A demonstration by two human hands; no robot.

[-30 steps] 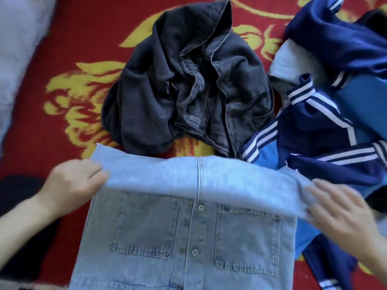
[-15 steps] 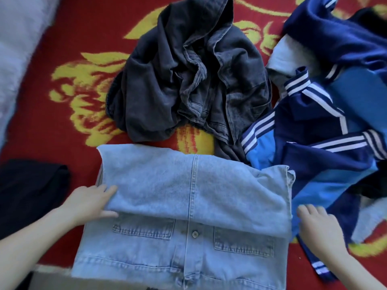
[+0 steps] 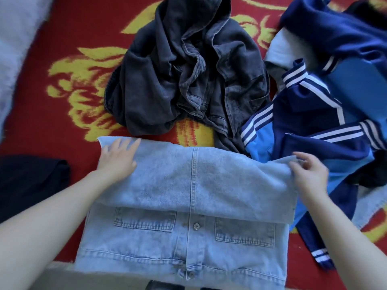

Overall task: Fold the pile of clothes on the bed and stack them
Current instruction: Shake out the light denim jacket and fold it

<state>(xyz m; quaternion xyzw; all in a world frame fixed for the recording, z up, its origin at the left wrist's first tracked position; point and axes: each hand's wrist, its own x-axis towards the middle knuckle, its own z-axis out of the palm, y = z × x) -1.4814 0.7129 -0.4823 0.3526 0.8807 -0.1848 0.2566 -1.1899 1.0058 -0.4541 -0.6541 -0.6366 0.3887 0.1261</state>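
- The light denim jacket (image 3: 188,237) lies flat at the near edge of the bed, buttons up. Its far part is turned back toward the person, and this flap covers the tops of both chest pockets.
- The step in hand looks like squaring this cross fold. To do it well, pin one corner and draw the other taut, so that the far crease runs straight and the side edges line up. Then smooth outward from the centre seam.
- The flap's right corner rides up against the striped blue jacket (image 3: 314,122). It likely needs pulling clear before it is laid down.
- The left hand (image 3: 119,158) lies flat on the far-left corner, fingers straight and spread, pressing down.
- The right hand (image 3: 310,172) has its fingers curled and pinches the raised far-right corner.
- A crumpled dark grey garment (image 3: 188,70) sits just beyond the crease, and a dark cloth (image 3: 31,181) lies apart at the left, all on the red and yellow bedspread (image 3: 62,59).
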